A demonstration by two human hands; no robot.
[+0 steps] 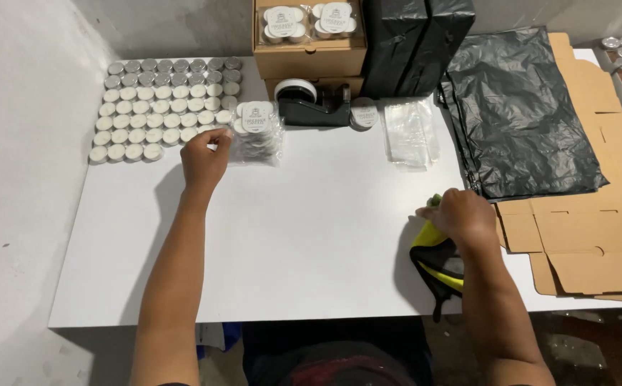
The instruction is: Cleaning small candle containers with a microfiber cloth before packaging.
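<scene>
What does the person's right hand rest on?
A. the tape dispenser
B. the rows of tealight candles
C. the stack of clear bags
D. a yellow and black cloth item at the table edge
D: the right hand lies on the yellow and black cloth item near the front edge of the white table, apart from the tape dispenser.

The right hand [465,214] hides the top of the yellow-black pouch [436,261].

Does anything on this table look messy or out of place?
Mostly tidy. The yellow-and-black cloth item under the right hand hangs off the table's front edge, and the tealight grid has a ragged lower-right corner.
</scene>
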